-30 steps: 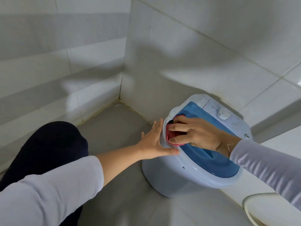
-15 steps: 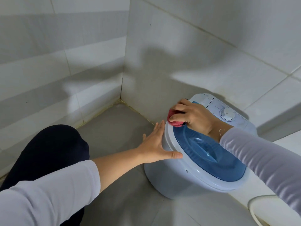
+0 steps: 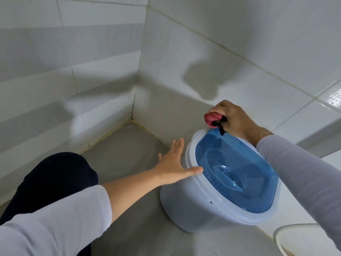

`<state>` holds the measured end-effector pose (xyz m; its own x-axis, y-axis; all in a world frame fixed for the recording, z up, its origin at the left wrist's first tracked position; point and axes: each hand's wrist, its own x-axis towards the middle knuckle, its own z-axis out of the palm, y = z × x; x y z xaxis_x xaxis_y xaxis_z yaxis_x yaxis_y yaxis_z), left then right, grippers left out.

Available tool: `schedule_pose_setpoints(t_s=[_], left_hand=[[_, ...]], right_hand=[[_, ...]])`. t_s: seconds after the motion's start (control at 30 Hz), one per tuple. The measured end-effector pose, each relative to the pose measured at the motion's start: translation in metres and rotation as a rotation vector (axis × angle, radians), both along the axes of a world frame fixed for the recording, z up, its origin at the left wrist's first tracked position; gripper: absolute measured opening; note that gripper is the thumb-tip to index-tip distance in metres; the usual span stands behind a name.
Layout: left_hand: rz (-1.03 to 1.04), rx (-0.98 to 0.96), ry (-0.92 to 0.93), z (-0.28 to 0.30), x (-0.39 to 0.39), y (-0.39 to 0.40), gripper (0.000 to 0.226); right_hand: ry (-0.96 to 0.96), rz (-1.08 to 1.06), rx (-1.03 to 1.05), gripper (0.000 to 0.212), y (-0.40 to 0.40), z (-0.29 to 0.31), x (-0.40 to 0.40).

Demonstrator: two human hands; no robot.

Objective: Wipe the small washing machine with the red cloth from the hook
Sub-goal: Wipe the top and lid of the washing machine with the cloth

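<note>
The small washing machine [image 3: 186, 206] is white with a translucent blue lid [image 3: 234, 174] and stands on the grey floor against the tiled wall. My left hand [image 3: 175, 163] lies flat against its left side, fingers spread, thumb resting on the rim. My right hand [image 3: 232, 119] is lifted just above the far edge of the lid and grips the bunched red cloth [image 3: 212, 118], from which a dark loop hangs. My right sleeve hides the control panel.
White tiled walls meet in a corner [image 3: 133, 115] to the left behind the machine. My dark-trousered knee [image 3: 55, 180] is at the lower left. A white hose [image 3: 284, 237] curves on the floor at the lower right. A tiled ledge [image 3: 323, 137] runs on the right.
My right hand has moved with the red cloth from the lid's near-left rim to its far edge and lifted off the surface. My left hand has stayed on the machine's side.
</note>
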<state>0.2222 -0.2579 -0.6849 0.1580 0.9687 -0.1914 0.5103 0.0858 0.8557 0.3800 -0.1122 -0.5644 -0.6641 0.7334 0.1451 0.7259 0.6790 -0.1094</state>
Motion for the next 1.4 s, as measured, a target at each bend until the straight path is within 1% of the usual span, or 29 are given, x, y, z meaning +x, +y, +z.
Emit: schedule_pose_setpoints(t_s=[0.17, 0.3, 0.4, 0.47, 0.7, 0.87, 0.97, 1.23, 1.4], left_hand=[[-0.024, 0.042, 0.103, 0.017, -0.014, 0.031, 0.114], [-0.054, 0.037, 0.156, 0.026, -0.021, 0.046, 0.118], [-0.065, 0.019, 0.177, 0.030, -0.023, 0.051, 0.120], [-0.079, 0.010, 0.190, 0.032, -0.023, 0.053, 0.121], [-0.096, -0.034, 0.200, 0.034, -0.023, 0.054, 0.121], [-0.120, -0.051, 0.249, 0.039, -0.023, 0.055, 0.121], [-0.136, -0.053, 0.267, 0.042, -0.023, 0.055, 0.121], [-0.186, -0.075, 0.307, 0.046, -0.023, 0.059, 0.120], [-0.207, -0.060, 0.303, 0.042, -0.025, 0.062, 0.121]], right_hand=[[-0.146, -0.025, -0.188, 0.047, -0.017, -0.009, 0.000], [-0.133, -0.062, -0.276, 0.040, -0.025, -0.017, -0.001], [-0.126, -0.028, -0.226, 0.030, -0.026, -0.024, -0.003], [-0.106, 0.007, -0.193, 0.028, -0.029, -0.028, -0.005], [-0.001, 0.069, -0.110, 0.041, -0.019, -0.030, 0.000], [-0.011, 0.039, -0.056, 0.042, -0.001, -0.032, 0.006], [-0.014, 0.045, -0.040, 0.038, 0.012, -0.034, 0.012], [-0.153, -0.041, 0.059, 0.028, 0.048, -0.034, 0.028], [-0.186, -0.210, 0.087, 0.032, 0.059, -0.030, 0.030]])
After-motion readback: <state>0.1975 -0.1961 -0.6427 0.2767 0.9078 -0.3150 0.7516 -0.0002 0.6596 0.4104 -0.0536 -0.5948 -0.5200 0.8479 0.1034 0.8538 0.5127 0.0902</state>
